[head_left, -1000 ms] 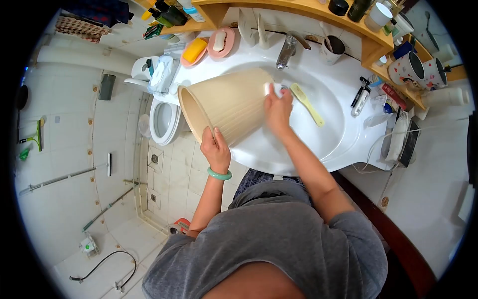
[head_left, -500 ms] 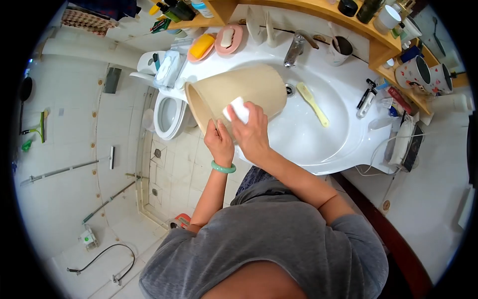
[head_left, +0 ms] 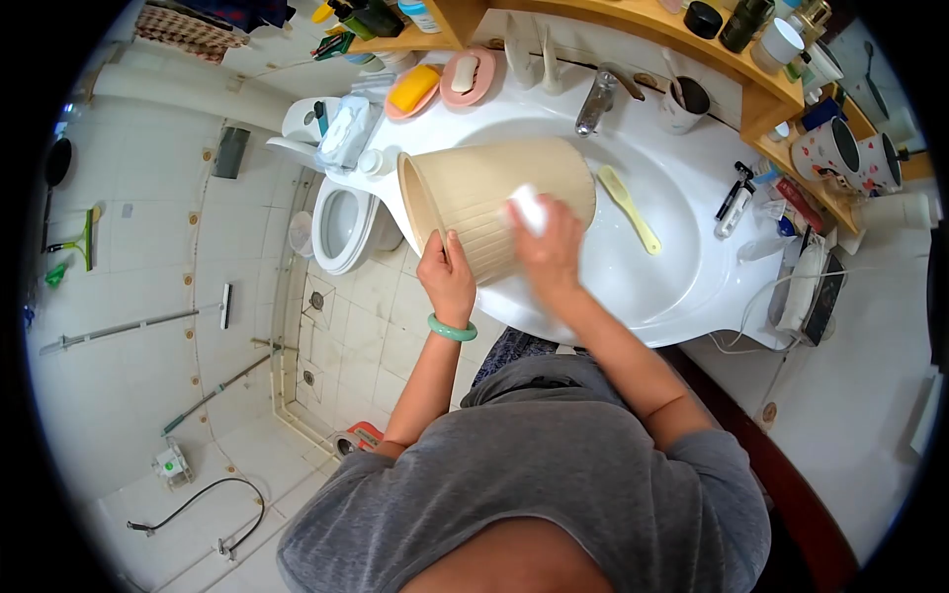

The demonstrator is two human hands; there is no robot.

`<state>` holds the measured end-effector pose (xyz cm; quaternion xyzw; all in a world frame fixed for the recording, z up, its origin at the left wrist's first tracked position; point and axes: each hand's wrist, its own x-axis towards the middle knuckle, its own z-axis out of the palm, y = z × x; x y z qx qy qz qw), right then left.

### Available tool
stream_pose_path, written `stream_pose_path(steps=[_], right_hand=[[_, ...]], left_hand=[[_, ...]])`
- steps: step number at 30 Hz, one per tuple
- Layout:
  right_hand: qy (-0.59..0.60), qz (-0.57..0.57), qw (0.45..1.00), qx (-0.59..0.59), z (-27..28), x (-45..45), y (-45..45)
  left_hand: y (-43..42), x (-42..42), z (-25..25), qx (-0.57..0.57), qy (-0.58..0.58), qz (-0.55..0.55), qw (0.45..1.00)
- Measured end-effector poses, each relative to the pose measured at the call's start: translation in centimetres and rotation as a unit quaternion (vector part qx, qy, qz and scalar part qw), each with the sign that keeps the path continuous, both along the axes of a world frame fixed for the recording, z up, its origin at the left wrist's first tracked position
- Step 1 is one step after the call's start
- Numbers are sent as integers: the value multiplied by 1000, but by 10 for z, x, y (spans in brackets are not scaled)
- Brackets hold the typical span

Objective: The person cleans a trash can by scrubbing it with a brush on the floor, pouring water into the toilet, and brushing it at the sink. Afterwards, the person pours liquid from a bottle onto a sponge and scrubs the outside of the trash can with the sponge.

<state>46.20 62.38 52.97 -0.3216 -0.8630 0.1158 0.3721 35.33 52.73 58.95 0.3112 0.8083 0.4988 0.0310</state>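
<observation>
A beige wastebasket (head_left: 465, 178) lies on its side across the sink, its mouth facing left and its base over the basin. My left hand (head_left: 450, 284) is closed on the lower part of the rim; a green bangle (head_left: 452, 328) circles that wrist. Against the ribbed outer side, my right hand (head_left: 556, 252) presses a white sponge (head_left: 530, 206), somewhat blurred by motion. Inside the basin, a pale yellow brush (head_left: 629, 210) with a long handle rests to the right of the wastebasket, its bristles not visible.
Behind the white sink (head_left: 657, 296) stands a metal faucet (head_left: 596, 102). Two pink soap dishes (head_left: 481, 91) and a cup (head_left: 682, 107) sit along the back edge. A toilet (head_left: 343, 229) is at left, and a wooden shelf (head_left: 652, 22) with bottles runs above.
My right hand and the sponge have slid right along the wastebasket, away from the rim toward the base. The wastebasket, with my left hand on it, has shifted slightly right.
</observation>
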Motion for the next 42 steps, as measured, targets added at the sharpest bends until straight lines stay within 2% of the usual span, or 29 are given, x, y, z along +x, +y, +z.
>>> stream_pose_path(steps=[1, 4, 6, 7, 9, 11, 12, 14, 15, 17, 18, 20, 21, 22, 23, 24, 25, 27, 29, 31, 32, 34, 35, 37, 38, 40, 41, 42], right_hand=[[-44, -71, 996, 12, -4, 5, 5], [-19, -107, 994, 2, 0, 2, 3], [107, -28, 987, -121, 24, -23, -23], [59, 46, 997, 15, 33, -22, -32], [67, 64, 996, 13, 25, -20, -24], [23, -6, 1000, 21, 6, -4, -6], [22, -4, 1000, 22, 5, 5, 2], [24, -12, 991, -131, 9, 20, 20], [23, -11, 991, -128, 6, 22, 27], [116, 41, 946, -299, -1, 22, 34], [116, 43, 946, -298, 1, 22, 37], [211, 38, 855, -472, 8, 24, 44], [211, 39, 855, -471, 1, 24, 48], [259, 42, 823, -504, -9, 22, 53], [305, 43, 787, -534, -17, 22, 58], [319, 27, 755, -572, -15, 22, 61], [319, 28, 757, -570, -11, 24, 66], [340, -1, 638, -691, -4, 30, 73], [349, 18, 631, -693, 2, 31, 74], [368, 8, 603, -707, 3, 30, 75], [367, 8, 604, -708, 1, 28, 73], [349, 17, 744, -570, 1, 20, 63], [348, 18, 744, -570, 2, 19, 56], [239, 64, 878, -410, 32, 17, 29], [238, 63, 878, -411, 34, 14, 17], [151, 97, 943, -280, 39, 8, -5], [151, 98, 943, -281, 40, 7, -14], [123, 106, 960, -226, 42, 6, -23]], left_hand=[[-1, 2, 1, 10, -12, -5, 1000], [2, 8, 0, 18, -22, 4, 1000], [0, 3, -5, 15, -22, -1, 1000], [-1, 1, -7, 13, -19, -2, 1000], [-5, -1, -4, 5, -18, -9, 1000], [-4, -1, -2, 3, -19, -15, 1000], [-4, 0, 0, -6, -22, -23, 999], [-1, 0, 0, -9, -26, -31, 999], [1, -1, -1, -9, -22, -36, 999], [-1, -4, 1, -8, -16, -39, 999], [-4, -7, 3, -25, -42, -65, 997], [-11, -9, 4, -42, -67, -89, 993], [-15, -9, 2, -37, -10, -110, 993], [-19, -8, -1, -31, 48, -130, 990], [-25, -6, -1, -29, 48, -130, 990], [-33, -2, -2, -71, 75, -131, 986], [-37, -1, -4, -114, 102, -131, 980], [-42, 0, -9, -99, 110, -119, 982], [-46, -3, -17, -86, 120, -103, 984], [-46, -6, -23, -56, 200, -101, 973], [-45, -8, -25, -55, 200, -100, 973], [-42, -6, -20, -43, 212, -84, 973], [-40, -6, -18, -43, 211, -83, 973], [-37, -6, -17, -41, 148, -58, 986], [-36, -6, -17, -42, 147, -58, 987], [-33, -7, -17, -14, 90, -52, 994], [-31, -7, -15, -15, 90, -51, 995], [-30, -6, -14, -3, 87, -58, 994]])
